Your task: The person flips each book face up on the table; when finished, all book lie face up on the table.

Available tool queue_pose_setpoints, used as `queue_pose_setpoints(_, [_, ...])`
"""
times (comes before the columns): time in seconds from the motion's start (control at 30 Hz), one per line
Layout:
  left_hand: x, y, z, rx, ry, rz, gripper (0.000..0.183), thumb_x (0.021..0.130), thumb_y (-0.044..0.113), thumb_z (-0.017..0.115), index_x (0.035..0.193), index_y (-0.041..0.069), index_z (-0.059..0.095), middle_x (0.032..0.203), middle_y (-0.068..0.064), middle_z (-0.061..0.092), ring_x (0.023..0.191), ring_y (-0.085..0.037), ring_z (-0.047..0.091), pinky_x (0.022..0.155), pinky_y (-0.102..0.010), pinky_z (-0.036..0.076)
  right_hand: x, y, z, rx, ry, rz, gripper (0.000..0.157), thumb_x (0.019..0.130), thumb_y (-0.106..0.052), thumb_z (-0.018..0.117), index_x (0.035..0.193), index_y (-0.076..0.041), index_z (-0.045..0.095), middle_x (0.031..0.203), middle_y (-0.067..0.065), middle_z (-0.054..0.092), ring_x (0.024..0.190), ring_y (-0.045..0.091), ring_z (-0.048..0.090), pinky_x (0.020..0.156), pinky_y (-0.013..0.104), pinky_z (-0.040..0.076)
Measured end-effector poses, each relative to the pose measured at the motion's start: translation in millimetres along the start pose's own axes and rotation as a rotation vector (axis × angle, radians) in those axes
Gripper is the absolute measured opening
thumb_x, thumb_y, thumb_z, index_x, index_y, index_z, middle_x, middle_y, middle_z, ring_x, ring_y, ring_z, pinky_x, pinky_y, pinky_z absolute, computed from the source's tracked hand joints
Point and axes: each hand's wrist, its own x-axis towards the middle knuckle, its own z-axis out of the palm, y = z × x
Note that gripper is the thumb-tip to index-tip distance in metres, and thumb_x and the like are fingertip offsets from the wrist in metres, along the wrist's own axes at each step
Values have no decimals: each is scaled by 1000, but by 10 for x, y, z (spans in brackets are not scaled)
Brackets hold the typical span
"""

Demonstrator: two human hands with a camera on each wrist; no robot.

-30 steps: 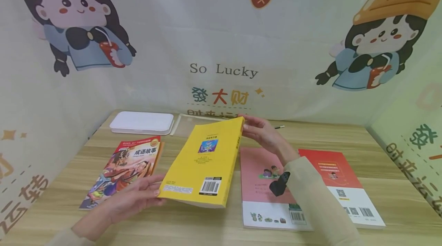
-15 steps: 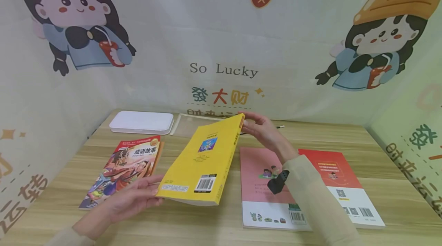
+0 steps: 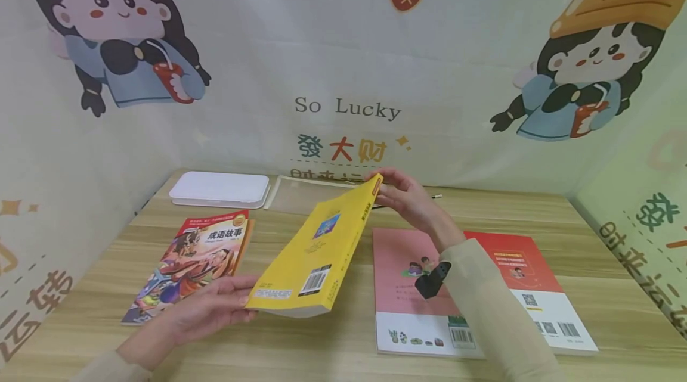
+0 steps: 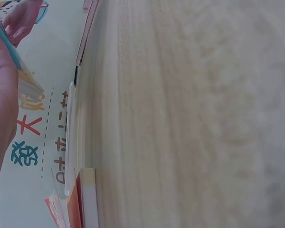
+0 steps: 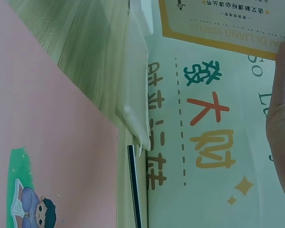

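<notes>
A yellow paperback book (image 3: 322,251) is held tilted above the table, its back cover and barcode towards the head camera and its spine on the right. At its lower left corner, my left hand (image 3: 212,309) pinches it between thumb and fingers. My right hand (image 3: 412,202) grips the top end beside the spine. In the right wrist view the yellow-edged front cover (image 5: 218,29) shows, with the right hand (image 5: 281,111) at its edge. The left wrist view catches only part of the left hand (image 4: 4,95) and a lower corner of the book (image 4: 31,88).
An illustrated storybook (image 3: 195,260) lies at left, partly behind the left hand. At right lie a pink-and-white book (image 3: 394,286), partly under the right sleeve, and a red-and-white book (image 3: 558,310). Behind are a white case (image 3: 220,188), a translucent pouch (image 3: 292,196) and a pencil (image 3: 437,196).
The yellow book has turned so more of its spine shows, its lower right corner swinging left. My right hand has risen slightly; the left has barely moved.
</notes>
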Motion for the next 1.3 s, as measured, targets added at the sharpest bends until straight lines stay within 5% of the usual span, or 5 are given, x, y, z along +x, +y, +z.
queue_pose_setpoints(0.2, [4, -31, -33, 70, 32, 38, 42, 92, -11, 21, 126, -2, 44, 117, -15, 52, 100, -20, 52, 87, -28, 42, 1, -30, -10, 38, -14, 9, 26, 86, -14, 58, 106, -4, 47, 110, 8, 49, 97, 20, 51, 88, 38, 41])
queue_pose_setpoints(0.5, [-7, -26, 5, 192, 339, 86, 34, 92, -4, 37, 115, 11, 57, 109, -14, 51, 92, -22, 58, 81, -27, 46, -6, -37, -39, 76, -10, -14, 19, 86, -10, 57, 103, -7, 48, 108, 7, 51, 99, 20, 51, 92, 38, 39])
queue_pose_setpoints(0.7, [17, -15, 74, 303, 460, 102, 26, 91, 0, 43, 107, 11, 61, 111, -12, 51, 95, -25, 57, 83, -32, 45, -6, -18, -44, 98, 15, -35, 14, 88, -6, 53, 102, -7, 49, 106, 6, 52, 97, 19, 52, 92, 38, 38])
queue_pose_setpoints(1.0, [78, -32, 221, 671, 485, -38, 31, 86, 9, 56, 113, -1, 43, 106, -24, 55, 97, -36, 53, 82, -39, 45, 25, -9, -4, 71, 96, -8, 13, 88, -5, 54, 100, -7, 51, 102, 9, 53, 91, 19, 55, 89, 37, 41])
queue_pose_setpoints(1.3, [92, -76, 236, 704, 521, -29, 30, 87, 11, 56, 108, -3, 40, 103, -27, 55, 96, -39, 53, 82, -44, 45, 82, -10, 73, 10, 192, 37, 13, 90, -1, 47, 102, -4, 47, 97, 7, 53, 85, 17, 55, 84, 34, 44])
